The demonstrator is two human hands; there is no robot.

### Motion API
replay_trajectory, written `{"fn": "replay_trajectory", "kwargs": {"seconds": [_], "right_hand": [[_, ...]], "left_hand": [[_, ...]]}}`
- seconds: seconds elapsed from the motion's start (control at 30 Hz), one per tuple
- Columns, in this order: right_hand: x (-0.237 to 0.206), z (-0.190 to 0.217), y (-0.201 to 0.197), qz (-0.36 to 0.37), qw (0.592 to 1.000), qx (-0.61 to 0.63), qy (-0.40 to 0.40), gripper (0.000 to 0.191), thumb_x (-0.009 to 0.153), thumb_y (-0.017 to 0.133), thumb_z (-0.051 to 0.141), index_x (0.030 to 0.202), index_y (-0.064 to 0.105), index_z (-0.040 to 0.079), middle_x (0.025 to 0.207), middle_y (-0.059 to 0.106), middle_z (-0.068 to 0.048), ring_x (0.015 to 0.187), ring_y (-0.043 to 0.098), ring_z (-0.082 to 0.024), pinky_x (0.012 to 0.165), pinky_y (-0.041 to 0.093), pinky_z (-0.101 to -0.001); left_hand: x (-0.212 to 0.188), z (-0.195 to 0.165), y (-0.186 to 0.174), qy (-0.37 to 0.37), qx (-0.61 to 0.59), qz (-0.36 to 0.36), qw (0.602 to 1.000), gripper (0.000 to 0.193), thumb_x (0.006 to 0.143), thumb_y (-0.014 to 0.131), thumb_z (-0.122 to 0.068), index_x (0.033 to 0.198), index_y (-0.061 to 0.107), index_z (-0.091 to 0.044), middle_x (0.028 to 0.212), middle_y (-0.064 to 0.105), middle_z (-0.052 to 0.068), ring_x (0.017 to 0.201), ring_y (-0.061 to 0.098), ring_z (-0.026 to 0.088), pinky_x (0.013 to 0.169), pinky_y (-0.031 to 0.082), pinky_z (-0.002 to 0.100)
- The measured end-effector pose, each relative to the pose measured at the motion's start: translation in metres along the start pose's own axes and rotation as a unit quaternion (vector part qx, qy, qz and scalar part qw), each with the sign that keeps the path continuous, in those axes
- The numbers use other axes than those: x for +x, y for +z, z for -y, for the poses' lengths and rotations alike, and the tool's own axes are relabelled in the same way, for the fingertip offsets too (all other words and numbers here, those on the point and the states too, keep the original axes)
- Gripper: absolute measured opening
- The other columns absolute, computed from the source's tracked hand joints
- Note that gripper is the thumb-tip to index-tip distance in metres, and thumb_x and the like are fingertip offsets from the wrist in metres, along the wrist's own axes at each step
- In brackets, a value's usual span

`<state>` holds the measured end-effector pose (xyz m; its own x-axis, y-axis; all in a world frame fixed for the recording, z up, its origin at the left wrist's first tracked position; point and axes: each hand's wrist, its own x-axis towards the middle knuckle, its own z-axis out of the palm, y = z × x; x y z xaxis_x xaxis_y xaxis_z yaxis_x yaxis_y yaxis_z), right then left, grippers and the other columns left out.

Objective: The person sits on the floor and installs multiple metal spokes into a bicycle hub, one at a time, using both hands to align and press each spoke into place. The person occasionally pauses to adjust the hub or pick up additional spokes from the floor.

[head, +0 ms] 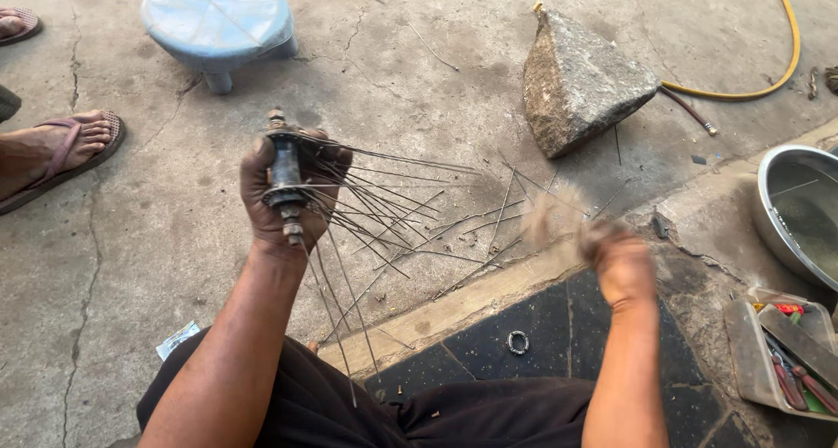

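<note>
My left hand [292,195] fingers clamp the wheel hub [285,182]; hold it upright, spokes [384,203] fanned clear. Right hand [611,251] is blurred; its grip cannot be told.

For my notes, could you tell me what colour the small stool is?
The stool is pale blue, seen in the head view.
</note>
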<state>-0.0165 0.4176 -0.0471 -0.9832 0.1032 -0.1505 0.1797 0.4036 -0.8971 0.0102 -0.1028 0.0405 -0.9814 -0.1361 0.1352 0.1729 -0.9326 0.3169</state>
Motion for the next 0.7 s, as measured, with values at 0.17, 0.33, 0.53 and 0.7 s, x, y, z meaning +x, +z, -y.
{"fn": "replay_trajectory", "kwargs": {"seconds": [0.17,0.33,0.53,0.7], "right_hand": [[-0.022,0.040,0.006,-0.180,0.893,0.402,-0.088,0.004,0.103,0.067,0.007,0.101,0.071,0.006,0.095,0.074,-0.011,0.080,0.074,-0.020,0.071,0.063,-0.0325],[-0.016,0.034,0.023,-0.131,0.915,0.381,0.029,0.007,0.099,0.067,0.013,0.103,0.069,0.007,0.094,0.075,-0.011,0.077,0.074,-0.018,0.067,0.062,-0.0322],[-0.014,0.037,0.040,-0.092,0.948,0.304,-0.014,0.013,0.100,0.068,0.017,0.107,0.068,0.006,0.104,0.074,-0.013,0.081,0.071,-0.019,0.070,0.059,-0.0336],[-0.046,0.076,0.066,0.152,0.921,0.351,-0.080,0.017,0.101,0.067,0.021,0.104,0.070,0.004,0.104,0.076,-0.014,0.086,0.073,-0.022,0.073,0.060,-0.0364]], "left_hand": [[-0.005,0.008,-0.002,-0.032,-0.021,0.033,0.999,0.042,0.091,0.076,-0.034,0.118,0.064,-0.005,0.116,0.070,0.016,0.116,0.070,0.030,0.117,0.055,0.051],[-0.009,0.017,0.001,-0.064,0.024,0.002,0.998,0.043,0.091,0.075,-0.033,0.119,0.064,-0.002,0.117,0.069,0.022,0.113,0.070,0.034,0.109,0.049,0.044],[-0.011,0.033,0.011,-0.087,0.050,0.029,0.995,0.043,0.089,0.073,-0.029,0.117,0.060,0.001,0.115,0.070,0.022,0.117,0.069,0.035,0.119,0.049,0.050],[-0.015,0.048,0.012,-0.100,0.098,0.035,0.990,0.040,0.090,0.066,-0.034,0.115,0.062,-0.002,0.113,0.071,0.021,0.113,0.070,0.035,0.114,0.049,0.052]]}}
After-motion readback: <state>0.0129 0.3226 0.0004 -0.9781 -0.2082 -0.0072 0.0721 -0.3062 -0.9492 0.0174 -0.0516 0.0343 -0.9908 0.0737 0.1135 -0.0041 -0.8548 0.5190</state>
